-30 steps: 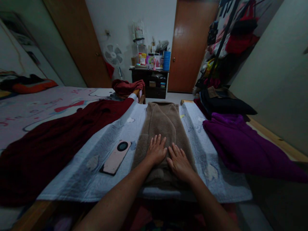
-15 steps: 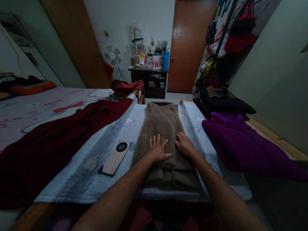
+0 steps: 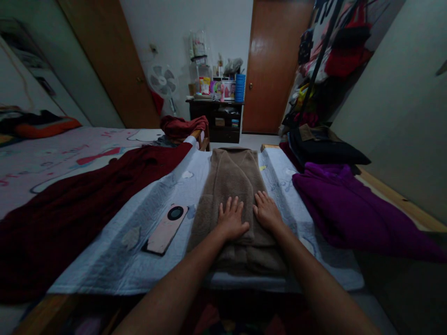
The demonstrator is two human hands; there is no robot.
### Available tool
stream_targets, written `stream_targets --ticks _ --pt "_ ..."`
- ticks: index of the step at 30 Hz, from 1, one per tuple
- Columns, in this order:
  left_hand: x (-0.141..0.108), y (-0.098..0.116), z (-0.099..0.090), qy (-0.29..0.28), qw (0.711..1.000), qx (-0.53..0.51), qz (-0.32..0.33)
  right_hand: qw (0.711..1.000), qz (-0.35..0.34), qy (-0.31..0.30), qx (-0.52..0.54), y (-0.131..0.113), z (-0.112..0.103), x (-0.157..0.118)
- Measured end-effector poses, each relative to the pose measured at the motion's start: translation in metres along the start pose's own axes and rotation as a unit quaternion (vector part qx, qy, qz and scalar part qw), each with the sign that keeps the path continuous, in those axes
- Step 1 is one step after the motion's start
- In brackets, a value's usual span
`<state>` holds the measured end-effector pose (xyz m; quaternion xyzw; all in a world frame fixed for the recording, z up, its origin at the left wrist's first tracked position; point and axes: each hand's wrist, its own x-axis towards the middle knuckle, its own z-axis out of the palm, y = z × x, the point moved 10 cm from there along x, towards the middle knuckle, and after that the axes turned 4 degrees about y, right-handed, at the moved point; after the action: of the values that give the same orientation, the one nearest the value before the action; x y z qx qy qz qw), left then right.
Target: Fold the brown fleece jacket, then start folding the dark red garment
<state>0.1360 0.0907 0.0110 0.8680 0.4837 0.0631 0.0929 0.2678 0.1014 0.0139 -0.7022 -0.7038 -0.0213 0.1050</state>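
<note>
A brown fleecy garment (image 3: 232,172), folded into a long narrow shape, lies on the pale blue-grey cover (image 3: 171,181). My left hand (image 3: 233,219) rests flat on its middle with the fingers spread. Just to the right, my right hand (image 3: 267,211) lies along the garment's right part, palm down and fingers stretched out. Neither hand grips anything. Left of the garment is a pink phone (image 3: 164,235) with a round dark camera disc, lying on the cover.
A dark red garment (image 3: 104,195) spreads over the left side. On the right lie a purple garment (image 3: 349,209) and folded dark clothes (image 3: 324,146). Beyond stand a fan (image 3: 163,81), a black cabinet (image 3: 199,110) and a wooden door (image 3: 268,70).
My left hand has shifted slightly right on the brown garment, its fingers somewhat closer together. My right hand has barely moved.
</note>
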Motion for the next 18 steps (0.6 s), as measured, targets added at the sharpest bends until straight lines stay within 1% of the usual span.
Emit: stream_targets --ticks 7,13,18 --pt "0.0 0.0 0.0 0.009 1.0 -0.001 -0.002 1.0 -0.008 0.009 0.0 -0.011 -0.005 -0.027" --pt "-0.001 0.0 0.001 0.011 1.0 0.001 0.003 1.0 -0.001 0.001 0.005 -0.017 -0.008 -0.048" --pt "-0.001 0.0 0.0 0.019 1.0 -0.004 0.003 1.0 -0.016 0.006 0.004 -0.027 -0.013 -0.066"
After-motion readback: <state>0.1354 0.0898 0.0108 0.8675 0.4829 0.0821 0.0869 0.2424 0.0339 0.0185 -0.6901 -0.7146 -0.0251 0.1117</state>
